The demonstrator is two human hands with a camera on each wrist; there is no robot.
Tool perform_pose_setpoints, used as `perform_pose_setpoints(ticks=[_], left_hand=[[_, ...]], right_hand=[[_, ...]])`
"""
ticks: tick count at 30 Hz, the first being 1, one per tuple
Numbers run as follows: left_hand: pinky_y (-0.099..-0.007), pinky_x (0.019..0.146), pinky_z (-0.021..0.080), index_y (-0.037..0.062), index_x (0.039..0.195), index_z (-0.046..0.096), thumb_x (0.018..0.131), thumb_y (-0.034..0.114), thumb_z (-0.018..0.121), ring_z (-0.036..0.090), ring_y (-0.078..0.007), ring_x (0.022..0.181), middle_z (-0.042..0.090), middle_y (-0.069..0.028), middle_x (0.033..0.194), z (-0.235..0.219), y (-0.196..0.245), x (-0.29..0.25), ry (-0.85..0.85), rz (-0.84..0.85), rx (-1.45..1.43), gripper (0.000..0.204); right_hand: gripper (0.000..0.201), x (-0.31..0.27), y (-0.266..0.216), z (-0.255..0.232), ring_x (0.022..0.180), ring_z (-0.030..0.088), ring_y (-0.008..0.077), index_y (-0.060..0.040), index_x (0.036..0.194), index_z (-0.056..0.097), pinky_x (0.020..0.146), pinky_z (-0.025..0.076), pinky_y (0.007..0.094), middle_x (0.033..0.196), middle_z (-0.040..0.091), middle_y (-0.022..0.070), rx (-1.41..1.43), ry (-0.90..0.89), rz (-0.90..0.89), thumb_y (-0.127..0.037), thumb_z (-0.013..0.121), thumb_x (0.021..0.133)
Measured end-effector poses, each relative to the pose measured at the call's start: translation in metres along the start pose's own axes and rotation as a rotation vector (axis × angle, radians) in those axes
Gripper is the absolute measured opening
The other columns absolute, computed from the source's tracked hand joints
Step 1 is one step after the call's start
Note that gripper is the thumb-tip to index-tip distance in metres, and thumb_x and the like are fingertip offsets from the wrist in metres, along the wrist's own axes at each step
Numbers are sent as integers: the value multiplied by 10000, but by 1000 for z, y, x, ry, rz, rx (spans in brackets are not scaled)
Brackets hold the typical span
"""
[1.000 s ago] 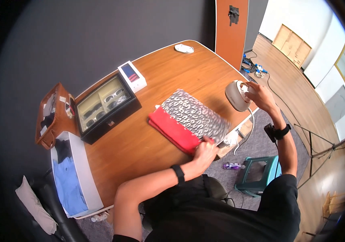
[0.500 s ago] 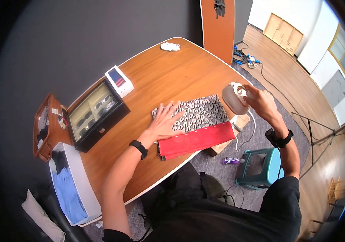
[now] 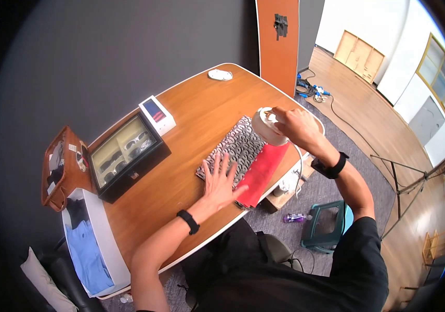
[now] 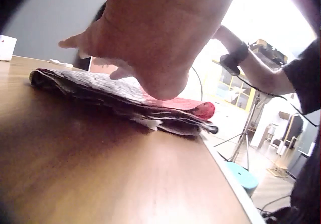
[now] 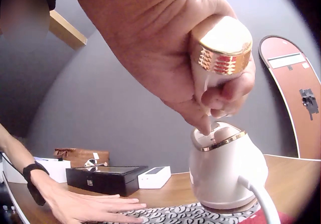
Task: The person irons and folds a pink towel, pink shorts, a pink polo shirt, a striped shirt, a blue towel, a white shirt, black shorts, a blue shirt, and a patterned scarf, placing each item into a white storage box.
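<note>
A folded cloth, grey with white horseshoe-like marks and a red band, lies in layers near the table's front right edge. My left hand spreads its fingers over the near left end of it, palm down. In the left wrist view the fingertips stretch out just above the patterned layer. My right hand grips the handle of a white handheld garment steamer with gold trim, fingers curled round it below the gold cap. The steamer's flat base is close over the cloth, and a white cord hangs from its side.
To the left stand a glasses display case, a white phone box, a brown leather bag and a white bin of clothes. A white object lies at the far edge. A teal stool is on the floor.
My left hand has let go of the cloth's near edge and spread out over it. The cloth has been turned on the table, and the steamer has come left over it.
</note>
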State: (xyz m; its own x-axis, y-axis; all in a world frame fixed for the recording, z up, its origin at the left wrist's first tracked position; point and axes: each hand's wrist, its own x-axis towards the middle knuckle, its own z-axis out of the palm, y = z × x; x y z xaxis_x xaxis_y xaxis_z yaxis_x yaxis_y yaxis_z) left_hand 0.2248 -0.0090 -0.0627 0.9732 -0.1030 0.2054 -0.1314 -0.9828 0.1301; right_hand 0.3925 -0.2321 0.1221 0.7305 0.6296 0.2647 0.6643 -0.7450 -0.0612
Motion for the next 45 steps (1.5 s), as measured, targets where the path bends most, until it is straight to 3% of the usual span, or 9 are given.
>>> perform_pose_setpoints(ticks=[2, 6, 7, 12, 23, 26, 33, 37, 45], left_hand=[[-781, 1173, 16, 113, 1567, 464, 898, 788, 506, 110, -475, 1573, 205, -234, 1700, -7, 3, -14, -21, 159, -89, 951], [-769, 1181, -11, 180, 1652, 303, 831, 873, 491, 53, -449, 1589, 117, -202, 1732, 7, -8, -29, -115, 227, -79, 1090], [-781, 1171, -7, 199, 1677, 212, 836, 875, 479, 37, -454, 1590, 88, -205, 1736, 9, -8, -29, -144, 227, -14, 1112], [-806, 1150, 16, 190, 1682, 175, 872, 853, 466, 15, -464, 1589, 62, -225, 1733, 4, 5, -29, -218, 162, 1, 1086], [-819, 1134, 32, 185, 1681, 181, 875, 859, 438, 33, -470, 1586, 99, -225, 1729, 8, 6, -30, -176, 170, -4, 1082], [-821, 1134, 37, 181, 1679, 188, 880, 858, 432, 42, -474, 1584, 112, -227, 1726, 7, 7, -30, -167, 170, -4, 1076], [-825, 1130, 63, 175, 1674, 209, 874, 849, 457, 55, -481, 1581, 129, -235, 1721, 3, 8, -29, -194, 174, 27, 1075], [-802, 1149, 50, 145, 1675, 195, 888, 829, 476, 34, -463, 1587, 101, -238, 1723, -2, 9, -28, -221, 168, 28, 1079], [-802, 1142, 96, 136, 1674, 189, 891, 829, 470, 65, -467, 1581, 118, -250, 1716, -8, 12, -29, -223, 167, 52, 1083]], right_hand=[[343, 12, -22, 2, 797, 737, 394, -165, 1251, 675, 682, 575, 514, 832, 733, 210, -3, -41, -29, -200, 628, 914], [378, 45, -53, 43, 823, 741, 392, -191, 1298, 657, 708, 587, 510, 857, 745, 190, 13, -120, -124, -261, 637, 927], [331, 52, -63, 56, 841, 745, 394, -160, 1248, 668, 716, 596, 507, 887, 746, 195, -20, -131, -131, -221, 622, 926], [249, 72, -73, 108, 885, 749, 400, -98, 1159, 672, 728, 611, 493, 939, 747, 213, -71, -165, -170, -173, 607, 931], [229, 111, 12, 116, 902, 763, 371, -102, 1127, 709, 723, 610, 481, 962, 764, 198, -173, -96, 122, -206, 602, 953], [240, 111, 28, 99, 896, 762, 374, -97, 1137, 711, 711, 607, 486, 958, 762, 202, -182, -116, 82, -198, 601, 949], [301, 48, -17, 48, 852, 761, 373, -110, 1240, 659, 691, 605, 498, 900, 758, 189, -196, -134, -38, -161, 581, 954], [313, 22, -12, 64, 806, 756, 394, -120, 1231, 669, 682, 611, 496, 849, 748, 205, -148, -202, -71, -201, 589, 939], [305, 27, 97, 88, 815, 756, 384, -83, 1156, 669, 670, 607, 501, 871, 749, 209, -198, -132, 158, -258, 636, 908]])
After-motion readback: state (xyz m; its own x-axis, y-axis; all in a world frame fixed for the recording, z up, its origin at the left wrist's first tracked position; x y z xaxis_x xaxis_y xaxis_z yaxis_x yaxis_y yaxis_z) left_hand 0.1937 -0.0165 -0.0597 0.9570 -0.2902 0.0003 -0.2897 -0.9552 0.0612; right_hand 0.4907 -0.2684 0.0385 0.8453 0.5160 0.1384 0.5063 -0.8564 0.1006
